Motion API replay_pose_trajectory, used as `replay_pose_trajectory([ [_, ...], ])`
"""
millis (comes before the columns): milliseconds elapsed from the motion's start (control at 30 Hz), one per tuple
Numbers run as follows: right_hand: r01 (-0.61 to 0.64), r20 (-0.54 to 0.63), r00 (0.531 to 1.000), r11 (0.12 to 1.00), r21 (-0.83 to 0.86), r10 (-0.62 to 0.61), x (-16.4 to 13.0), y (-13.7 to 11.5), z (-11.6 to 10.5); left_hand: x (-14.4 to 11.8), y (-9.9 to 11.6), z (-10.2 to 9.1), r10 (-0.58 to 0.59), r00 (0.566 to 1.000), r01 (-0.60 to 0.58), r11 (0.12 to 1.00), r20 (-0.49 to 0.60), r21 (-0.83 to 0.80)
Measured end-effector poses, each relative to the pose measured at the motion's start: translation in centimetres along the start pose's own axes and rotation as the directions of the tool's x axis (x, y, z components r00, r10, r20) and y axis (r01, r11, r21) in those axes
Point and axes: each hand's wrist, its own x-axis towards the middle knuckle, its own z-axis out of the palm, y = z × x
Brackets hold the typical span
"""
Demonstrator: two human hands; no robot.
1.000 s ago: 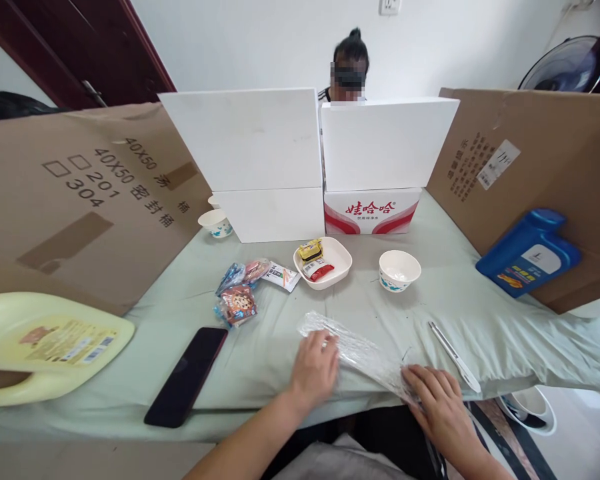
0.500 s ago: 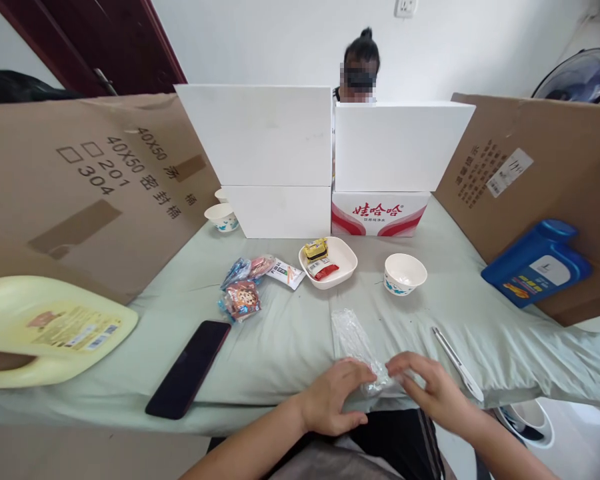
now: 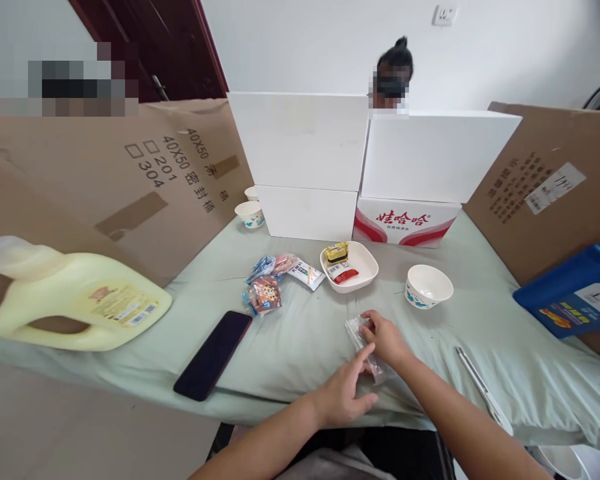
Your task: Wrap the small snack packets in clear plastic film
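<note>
A crumpled clear plastic wrapper [image 3: 364, 347] lies on the pale green cloth near the table's front edge. My right hand [image 3: 386, 337] rests over its far end, fingers pinching it. My left hand [image 3: 346, 395] touches its near end with thumb and fingers apart around the film. Just beyond sit a white dish [image 3: 366, 272] holding small snack packets and a white paper bowl [image 3: 428, 287].
A black phone [image 3: 213, 354], several snack packets [image 3: 267, 287], a white pen [image 3: 483, 391], a yellow jug [image 3: 80, 303] and a blue jug [image 3: 577, 293] lie on the cloth. Cardboard sheets and white boxes [image 3: 300, 140] wall the table. A person sits behind the boxes.
The long wrapper has been folded shorter. My right hand moved from its near end to its far end, and my left hand came back toward the near end. The view shifted left.
</note>
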Motion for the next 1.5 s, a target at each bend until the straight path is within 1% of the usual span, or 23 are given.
replay_pose_trajectory([
  [67, -0.006, -0.022, 1.0, 0.998, -0.057, 0.005, -0.2, -0.1, 0.2, 0.0, 0.4, 0.0, -0.007, 0.999, 0.01, 0.998, -0.04, 0.066],
  [133, -0.005, -0.044, 0.999, 0.994, -0.109, 0.0, -0.4, -0.1, 0.3, 0.3, 1.0, -0.4, 0.009, 0.985, 0.022, 0.984, -0.173, 0.178],
  [200, 0.006, -0.06, 0.998, 0.988, -0.154, -0.016, -0.4, -0.2, 0.5, 1.0, 1.5, -1.0, 0.082, 0.942, 0.03, 0.945, -0.324, 0.327],
  [233, 0.016, -0.066, 0.997, 0.985, -0.174, -0.028, -0.5, -0.2, 0.6, 1.6, 1.6, -1.5, 0.137, 0.922, 0.017, 0.92, -0.362, 0.392],
  [267, 0.027, -0.072, 0.997, 0.981, -0.194, -0.041, -0.5, -0.2, 0.8, 2.2, 1.7, -2.0, 0.189, 0.912, -0.009, 0.897, -0.364, 0.442],
  [333, 0.052, -0.085, 0.994, 0.971, -0.235, -0.074, -0.6, -0.2, 1.2, 3.7, 1.4, -3.0, 0.237, 0.927, -0.059, 0.858, -0.29, 0.51],
  [400, 0.083, -0.102, 0.988, 0.957, -0.28, -0.116, -0.7, -0.1, 1.5, 4.9, 0.6, -3.8, 0.203, 0.96, -0.054, 0.811, -0.192, 0.583],
  [467, 0.124, -0.118, 0.978, 0.936, -0.329, -0.171, -0.9, 0.2, 1.5, 5.6, -0.4, -4.2, 0.147, 0.981, -0.027, 0.747, -0.125, 0.665],
  [567, 0.168, -0.145, 0.959, 0.9, -0.402, -0.244, -1.3, 1.2, 0.4, 5.7, -1.4, -4.3, 0.127, 0.988, -0.028, 0.697, -0.085, 0.717],
  [633, 0.154, -0.188, 0.948, 0.886, -0.438, -0.258, -1.8, 2.0, -0.7, 5.5, -1.6, -4.2, 0.126, 0.988, -0.027, 0.701, -0.087, 0.713],
  [700, 0.195, -0.21, 0.921, 0.856, -0.479, -0.328, -2.8, 2.8, -1.7, 5.3, -1.5, -4.2, 0.128, 0.988, -0.035, 0.713, -0.081, 0.7],
  [733, 0.266, -0.184, 0.897, 0.823, -0.503, -0.402, -3.6, 3.1, -1.9, 5.3, -1.5, -4.2, 0.129, 0.989, -0.044, 0.716, -0.07, 0.696],
  [767, 0.367, -0.122, 0.861, 0.77, -0.523, -0.494, -4.7, 3.3, -1.9, 5.3, -1.4, -4.2, 0.128, 0.99, -0.053, 0.718, -0.056, 0.694],
  [833, 0.569, 0.052, 0.762, 0.629, -0.53, -0.646, -7.4, 3.5, -1.2, 5.3, -1.3, -4.3, 0.119, 0.993, -0.068, 0.713, -0.025, 0.698],
  [867, 0.626, 0.124, 0.727, 0.577, -0.525, -0.675, -8.9, 3.5, -0.7, 5.3, -1.3, -4.3, 0.113, 0.994, -0.074, 0.709, -0.01, 0.701],
  [900, 0.642, 0.159, 0.716, 0.551, -0.533, -0.68, -10.4, 3.5, -0.1, 5.2, -1.4, -4.3, 0.11, 0.994, -0.08, 0.706, 0.003, 0.704],
  [1000, 0.602, 0.152, 0.745, 0.555, -0.574, -0.65, -13.9, 3.5, 0.9, 5.1, -1.4, -4.3, 0.122, 0.991, -0.124, 0.696, 0.053, 0.707],
  [1067, 0.607, 0.15, 0.749, 0.577, -0.547, -0.646, -14.7, 3.5, 0.6, 5.0, -1.3, -4.3, 0.138, 0.987, -0.158, 0.694, 0.086, 0.703],
  [1100, 0.602, 0.132, 0.756, 0.602, -0.524, -0.641, -14.6, 3.4, 0.3, 4.9, -1.3, -4.3, 0.145, 0.984, -0.173, 0.694, 0.1, 0.699],
  [1200, 0.536, 0.024, 0.804, 0.708, -0.459, -0.594, -13.3, 3.2, -0.6, 4.8, -1.1, -4.3, 0.153, 0.979, -0.203, 0.701, 0.134, 0.683],
  [1267, 0.519, -0.001, 0.822, 0.749, -0.411, -0.57, -12.4, 3.0, -0.6, 4.8, -1.1, -4.4, 0.149, 0.977, -0.214, 0.706, 0.155, 0.675],
  [1367, 0.555, 0.022, 0.809, 0.75, -0.361, -0.588, -11.9, 2.9, 0.0, 4.7, -1.1, -4.4, 0.157, 0.971, -0.237, 0.716, 0.18, 0.656],
  [1500, 0.603, -0.028, 0.768, 0.737, -0.305, -0.64, -12.2, 2.6, 0.2, 4.8, -1.1, -4.4, 0.157, 0.972, -0.232, 0.744, 0.174, 0.627],
])
